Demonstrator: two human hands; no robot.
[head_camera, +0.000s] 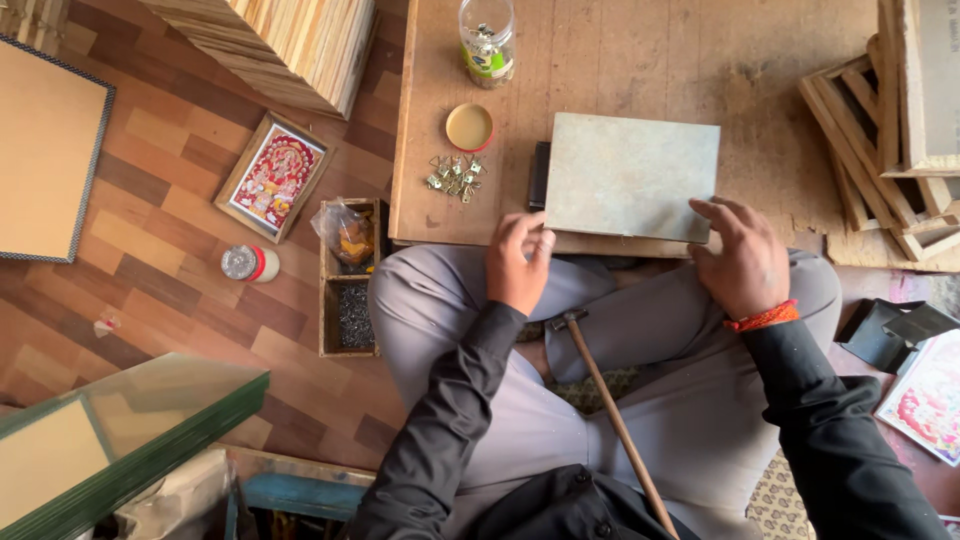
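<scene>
Board: we see the grey board (630, 175) flat on the low table (620, 50).
Left hand (518, 262): curled, fingertips at board's near edge.
Right hand (742, 258): spread, fingers on board's near corner.
Hammer (610, 410): across our lap.

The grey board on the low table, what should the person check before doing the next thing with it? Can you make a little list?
1. Grey board lies flat on the low wooden table: ok.
2. Right hand steadies the board's near right corner: ok.
3. Left hand is at the table's near edge beside the board; whether its fingers pinch anything: cannot tell.
4. Small brass hangers sit in a pile left of the board, within reach: ok.
5. Hammer rests on the lap, held by neither hand: ok.
6. Jar stands open, its lid lying apart: ok.
</scene>
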